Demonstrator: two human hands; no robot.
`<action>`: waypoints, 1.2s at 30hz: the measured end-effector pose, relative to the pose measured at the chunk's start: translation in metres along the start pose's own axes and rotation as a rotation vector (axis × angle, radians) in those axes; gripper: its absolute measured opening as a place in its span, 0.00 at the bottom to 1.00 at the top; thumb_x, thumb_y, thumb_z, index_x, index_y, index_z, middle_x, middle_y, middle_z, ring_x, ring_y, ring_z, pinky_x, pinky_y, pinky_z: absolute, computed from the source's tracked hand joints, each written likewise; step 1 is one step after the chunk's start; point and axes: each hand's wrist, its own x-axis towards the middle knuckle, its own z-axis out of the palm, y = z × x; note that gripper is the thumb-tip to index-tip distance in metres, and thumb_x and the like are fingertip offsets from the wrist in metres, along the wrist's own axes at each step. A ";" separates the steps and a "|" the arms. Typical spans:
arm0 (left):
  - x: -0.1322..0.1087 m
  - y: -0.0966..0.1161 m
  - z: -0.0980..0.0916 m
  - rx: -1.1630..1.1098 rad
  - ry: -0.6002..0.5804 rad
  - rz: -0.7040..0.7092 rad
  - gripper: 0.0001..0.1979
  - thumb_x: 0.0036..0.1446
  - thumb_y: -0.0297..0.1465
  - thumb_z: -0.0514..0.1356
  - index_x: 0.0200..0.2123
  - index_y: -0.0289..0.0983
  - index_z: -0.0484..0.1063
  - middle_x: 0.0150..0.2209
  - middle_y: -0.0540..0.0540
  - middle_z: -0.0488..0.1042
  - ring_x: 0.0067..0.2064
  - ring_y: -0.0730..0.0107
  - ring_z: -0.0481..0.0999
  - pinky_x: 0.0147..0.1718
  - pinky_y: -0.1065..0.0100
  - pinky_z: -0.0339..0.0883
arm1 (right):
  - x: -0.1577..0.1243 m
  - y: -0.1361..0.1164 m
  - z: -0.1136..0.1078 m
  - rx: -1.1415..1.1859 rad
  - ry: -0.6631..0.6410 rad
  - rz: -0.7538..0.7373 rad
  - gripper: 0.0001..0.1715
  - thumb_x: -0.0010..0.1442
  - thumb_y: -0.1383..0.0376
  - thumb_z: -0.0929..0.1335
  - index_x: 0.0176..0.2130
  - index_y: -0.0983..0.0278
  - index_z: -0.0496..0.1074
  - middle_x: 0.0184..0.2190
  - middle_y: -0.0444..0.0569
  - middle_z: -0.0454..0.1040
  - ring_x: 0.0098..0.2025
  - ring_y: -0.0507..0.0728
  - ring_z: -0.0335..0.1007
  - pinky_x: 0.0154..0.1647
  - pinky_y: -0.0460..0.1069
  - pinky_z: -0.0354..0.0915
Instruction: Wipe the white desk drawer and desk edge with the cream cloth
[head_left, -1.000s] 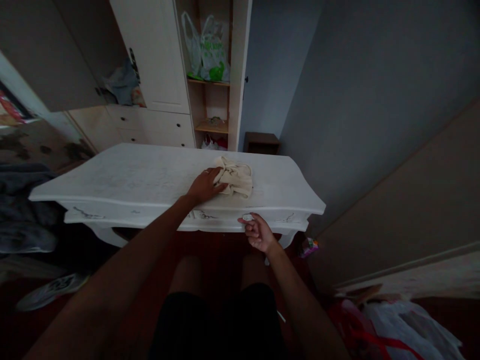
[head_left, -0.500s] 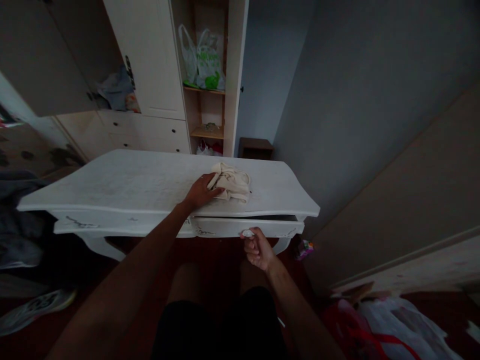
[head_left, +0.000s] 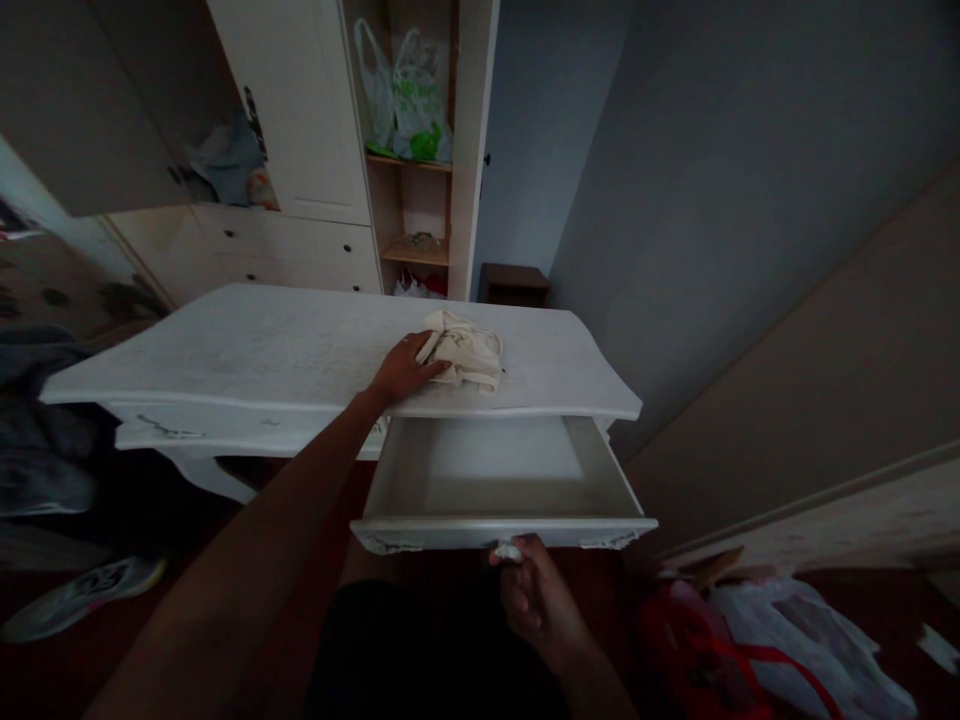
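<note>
A crumpled cream cloth (head_left: 469, 352) lies on the top of a white desk (head_left: 270, 345). My left hand (head_left: 407, 368) is closed over the cloth's left edge, its fingers partly tucked into the folds. Below the desktop, the right drawer (head_left: 502, 465) stands pulled far out, its pale inside bare where I can see it. At the middle of the drawer front, my right hand (head_left: 536, 595) pinches the white knob (head_left: 508, 551) between thumb and fingers.
Behind the desk stands an open wardrobe (head_left: 307, 130) with plastic bags (head_left: 416, 95) on a shelf. A small brown cabinet (head_left: 515, 284) sits in the far corner. Red and white bags (head_left: 802, 640) lie on the floor at right, a shoe (head_left: 82, 600) at left.
The drawer has slid from slightly open to far out toward me, my right hand moving with its knob. My left hand stays at the cloth. The view has shifted slightly.
</note>
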 end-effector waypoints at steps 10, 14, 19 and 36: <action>0.000 0.000 0.003 0.009 0.003 -0.026 0.34 0.55 0.47 0.60 0.60 0.35 0.64 0.57 0.40 0.70 0.57 0.56 0.69 0.59 0.59 0.60 | -0.026 0.041 -0.013 -0.099 0.155 0.049 0.33 0.42 0.35 0.69 0.30 0.60 0.71 0.06 0.36 0.59 0.07 0.46 0.42 0.08 0.42 0.37; 0.000 -0.001 0.004 0.030 0.003 -0.016 0.34 0.56 0.47 0.60 0.61 0.34 0.63 0.56 0.39 0.71 0.56 0.57 0.70 0.58 0.60 0.61 | -0.029 0.057 -0.020 -0.112 0.174 0.082 0.32 0.44 0.35 0.67 0.30 0.60 0.70 0.07 0.37 0.60 0.07 0.46 0.44 0.08 0.42 0.36; -0.001 0.001 0.004 0.050 -0.003 -0.016 0.34 0.56 0.47 0.60 0.61 0.35 0.63 0.56 0.40 0.70 0.57 0.57 0.69 0.58 0.60 0.61 | -0.028 0.068 -0.026 -0.112 0.202 0.097 0.35 0.40 0.34 0.69 0.29 0.62 0.70 0.05 0.36 0.57 0.06 0.46 0.43 0.08 0.42 0.35; -0.002 0.000 0.008 0.115 0.002 0.000 0.34 0.58 0.47 0.58 0.62 0.34 0.61 0.57 0.38 0.69 0.58 0.57 0.69 0.59 0.59 0.61 | -0.013 0.083 -0.033 -0.130 0.271 -0.017 0.40 0.34 0.31 0.69 0.23 0.64 0.70 0.05 0.39 0.57 0.07 0.46 0.45 0.09 0.42 0.39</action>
